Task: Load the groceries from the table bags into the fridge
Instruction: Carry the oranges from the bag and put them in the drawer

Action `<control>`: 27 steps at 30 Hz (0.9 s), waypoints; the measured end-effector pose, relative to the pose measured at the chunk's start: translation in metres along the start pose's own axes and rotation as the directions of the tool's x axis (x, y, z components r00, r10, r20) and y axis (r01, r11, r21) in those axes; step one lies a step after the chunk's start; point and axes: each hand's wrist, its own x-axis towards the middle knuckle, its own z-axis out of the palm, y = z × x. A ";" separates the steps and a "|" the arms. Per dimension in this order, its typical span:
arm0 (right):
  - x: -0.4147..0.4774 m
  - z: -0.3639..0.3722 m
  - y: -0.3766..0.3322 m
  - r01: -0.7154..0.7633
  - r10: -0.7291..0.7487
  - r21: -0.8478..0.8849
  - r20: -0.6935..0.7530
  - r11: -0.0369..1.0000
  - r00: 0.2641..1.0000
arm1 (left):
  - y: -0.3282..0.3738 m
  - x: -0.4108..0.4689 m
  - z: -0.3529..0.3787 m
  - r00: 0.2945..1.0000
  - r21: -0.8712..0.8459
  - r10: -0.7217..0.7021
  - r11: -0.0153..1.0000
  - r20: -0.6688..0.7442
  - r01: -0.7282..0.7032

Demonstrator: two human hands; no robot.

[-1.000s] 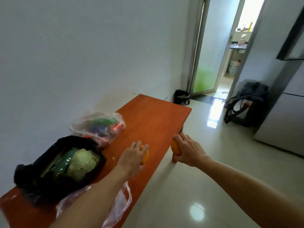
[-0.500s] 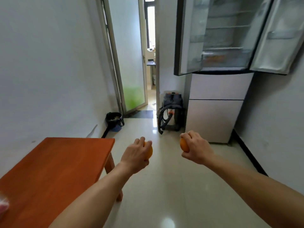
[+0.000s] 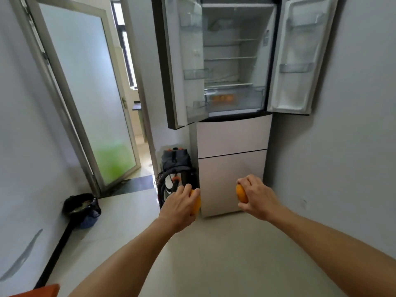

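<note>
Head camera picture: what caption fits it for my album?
Left hand holds an orange, right hand holds a second orange, before the open fridge.

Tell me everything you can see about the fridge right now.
The fridge stands upright against the back wall, pale and glossy. Both upper doors are swung wide open, with clear bins inside them. The white interior has shelves that look bare; a clear drawer at the bottom holds a few orange fruits. Two lower fronts are closed. A dark bag stands on the floor beside it.
</note>
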 end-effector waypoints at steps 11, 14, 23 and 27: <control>0.164 -0.021 0.126 -0.225 0.221 -0.031 -0.107 0.974 0.969 | -0.051 0.272 0.007 0.977 0.006 0.191 0.982 -0.099 -0.191; 0.210 -0.017 0.172 -0.253 0.245 -0.049 -0.132 0.966 0.961 | -0.052 0.344 0.017 0.970 -0.002 0.204 0.979 -0.130 -0.206; 0.385 -0.026 0.316 -0.204 0.195 -0.018 -0.222 0.979 0.955 | -0.068 0.565 0.008 0.964 -0.021 0.120 0.991 -0.237 -0.129; 0.458 -0.039 0.363 -0.145 0.143 0.011 -0.266 0.989 0.953 | -0.088 0.644 -0.006 0.952 -0.093 0.004 0.995 -0.306 -0.034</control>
